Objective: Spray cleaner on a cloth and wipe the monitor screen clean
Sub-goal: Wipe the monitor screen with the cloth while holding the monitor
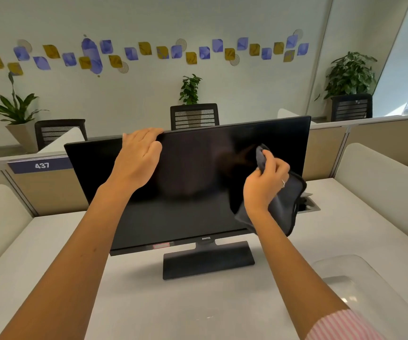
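A black monitor [188, 182] with a dark screen stands on its stand [207, 262] on the white desk [149, 310]. My left hand [137, 158] grips the monitor's top edge left of the middle, fingers curled over the rim. My right hand [265, 185] holds a dark grey cloth [284, 207] bunched against the right part of the screen; the rest of the cloth hangs down below the hand. No spray bottle is in view.
A cable port [307, 204] is set in the desk behind the monitor's right side. Beige partitions [379, 168] flank the desk. Black office chairs [194, 116] and potted plants [350, 74] stand beyond the divider. A label reading 437 [41, 165] is at left.
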Demonstrator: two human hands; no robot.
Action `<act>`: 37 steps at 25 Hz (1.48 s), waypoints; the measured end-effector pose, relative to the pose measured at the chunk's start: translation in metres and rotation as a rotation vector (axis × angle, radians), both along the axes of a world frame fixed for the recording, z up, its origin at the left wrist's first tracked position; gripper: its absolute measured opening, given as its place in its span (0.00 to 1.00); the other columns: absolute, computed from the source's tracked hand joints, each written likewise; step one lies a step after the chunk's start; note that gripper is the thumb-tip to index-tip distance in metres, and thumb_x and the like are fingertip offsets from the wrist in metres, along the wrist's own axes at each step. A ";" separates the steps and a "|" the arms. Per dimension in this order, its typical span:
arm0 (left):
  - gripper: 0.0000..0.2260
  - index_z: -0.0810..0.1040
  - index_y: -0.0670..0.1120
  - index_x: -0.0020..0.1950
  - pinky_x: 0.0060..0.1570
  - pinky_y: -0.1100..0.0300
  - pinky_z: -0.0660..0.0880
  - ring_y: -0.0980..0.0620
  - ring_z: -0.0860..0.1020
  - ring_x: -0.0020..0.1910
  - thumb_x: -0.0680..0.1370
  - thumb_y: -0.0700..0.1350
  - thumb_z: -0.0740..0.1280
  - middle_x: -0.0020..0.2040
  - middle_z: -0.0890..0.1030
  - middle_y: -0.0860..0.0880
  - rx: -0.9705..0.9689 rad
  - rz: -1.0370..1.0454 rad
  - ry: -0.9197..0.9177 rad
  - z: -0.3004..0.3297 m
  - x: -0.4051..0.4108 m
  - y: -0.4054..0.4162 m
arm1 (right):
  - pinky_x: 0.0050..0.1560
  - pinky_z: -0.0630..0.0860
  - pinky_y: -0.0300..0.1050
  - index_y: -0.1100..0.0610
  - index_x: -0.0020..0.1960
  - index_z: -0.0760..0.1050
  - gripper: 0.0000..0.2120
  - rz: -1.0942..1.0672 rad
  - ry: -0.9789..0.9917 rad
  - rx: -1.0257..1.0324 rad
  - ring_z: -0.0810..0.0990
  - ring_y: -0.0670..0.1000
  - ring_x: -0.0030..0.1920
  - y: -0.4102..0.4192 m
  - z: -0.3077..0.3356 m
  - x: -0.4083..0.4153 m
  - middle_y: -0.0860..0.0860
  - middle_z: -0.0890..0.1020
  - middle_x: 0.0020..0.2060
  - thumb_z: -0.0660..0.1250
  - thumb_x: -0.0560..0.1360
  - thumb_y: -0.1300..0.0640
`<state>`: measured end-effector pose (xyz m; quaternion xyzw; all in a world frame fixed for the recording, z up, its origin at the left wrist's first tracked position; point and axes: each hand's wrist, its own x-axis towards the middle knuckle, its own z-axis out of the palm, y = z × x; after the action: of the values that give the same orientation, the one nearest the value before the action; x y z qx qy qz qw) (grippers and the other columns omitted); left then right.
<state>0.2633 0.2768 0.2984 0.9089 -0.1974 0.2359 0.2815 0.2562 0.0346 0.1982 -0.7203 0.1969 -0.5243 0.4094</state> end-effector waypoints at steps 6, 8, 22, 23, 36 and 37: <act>0.24 0.68 0.46 0.69 0.73 0.47 0.52 0.49 0.61 0.70 0.76 0.47 0.47 0.69 0.70 0.47 -0.015 0.007 0.031 0.002 0.000 0.002 | 0.42 0.68 0.49 0.55 0.58 0.78 0.22 0.132 0.008 -0.467 0.73 0.60 0.50 0.080 0.013 0.002 0.58 0.77 0.52 0.63 0.68 0.71; 0.24 0.68 0.45 0.69 0.72 0.49 0.53 0.49 0.61 0.70 0.76 0.47 0.48 0.69 0.70 0.46 -0.024 0.011 0.029 0.002 0.000 0.000 | 0.43 0.68 0.49 0.54 0.58 0.78 0.21 0.198 0.025 -0.593 0.74 0.59 0.52 0.099 -0.002 -0.002 0.57 0.77 0.52 0.65 0.68 0.71; 0.22 0.59 0.46 0.75 0.73 0.48 0.41 0.52 0.51 0.75 0.80 0.44 0.47 0.76 0.60 0.49 0.056 0.010 0.093 0.000 -0.008 0.000 | 0.42 0.80 0.42 0.55 0.54 0.81 0.19 0.463 0.507 -0.622 0.79 0.56 0.48 0.062 -0.124 -0.051 0.55 0.80 0.49 0.76 0.65 0.67; 0.22 0.56 0.47 0.76 0.73 0.50 0.39 0.53 0.47 0.76 0.81 0.44 0.47 0.77 0.55 0.51 0.074 0.016 0.095 -0.006 -0.011 0.000 | 0.45 0.79 0.42 0.56 0.56 0.80 0.18 0.508 0.512 -0.513 0.77 0.55 0.51 0.057 -0.126 -0.054 0.55 0.79 0.51 0.72 0.69 0.68; 0.34 0.51 0.76 0.66 0.52 0.75 0.68 0.74 0.65 0.58 0.70 0.59 0.70 0.63 0.58 0.78 -0.292 -0.275 0.661 -0.186 -0.138 -0.035 | 0.51 0.77 0.46 0.52 0.56 0.73 0.18 1.228 0.510 0.428 0.80 0.52 0.48 0.011 -0.060 -0.148 0.50 0.80 0.48 0.65 0.73 0.71; 0.33 0.53 0.77 0.64 0.46 0.78 0.70 0.76 0.68 0.54 0.69 0.60 0.71 0.59 0.60 0.81 -0.290 -0.296 0.706 -0.187 -0.144 -0.035 | 0.50 0.77 0.45 0.53 0.55 0.73 0.18 1.274 0.519 0.420 0.80 0.52 0.47 0.010 -0.056 -0.155 0.49 0.80 0.47 0.65 0.72 0.71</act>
<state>0.1198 0.2420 0.1109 0.8467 -0.1819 -0.1082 0.4881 0.1017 0.0447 0.1420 -0.7027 -0.0738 0.0535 0.7057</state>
